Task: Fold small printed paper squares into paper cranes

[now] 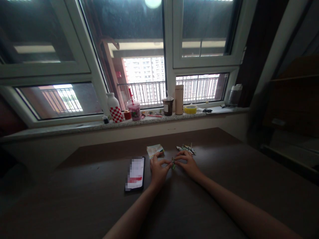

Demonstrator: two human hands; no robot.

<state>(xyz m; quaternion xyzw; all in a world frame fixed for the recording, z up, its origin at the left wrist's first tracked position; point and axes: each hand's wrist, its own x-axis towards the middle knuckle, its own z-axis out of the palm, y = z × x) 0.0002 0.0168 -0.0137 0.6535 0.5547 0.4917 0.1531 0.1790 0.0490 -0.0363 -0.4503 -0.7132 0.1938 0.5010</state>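
Between my two hands is a small folded piece of greenish printed paper [173, 166], pinched from both sides just above the table. My left hand [159, 167] grips its left side with thumb and forefinger. From the right, the fingertips of my right hand [188, 163] close on the same piece. Its exact shape is too small to make out. Beyond my left hand lies a stack of printed paper sheets [154, 150]. A little pile of pointed, folded paper pieces [186, 148] rests just past my right hand.
A phone [135, 174] with a lit screen lies left of my left hand on the dark table [87, 199]. Along the windowsill [149, 122] stand a checkered bottle [115, 108], a pink drink cup [134, 109], a dark cup [167, 106], a tan flask [178, 99], yellow tape [190, 109] and scissors [207, 111].
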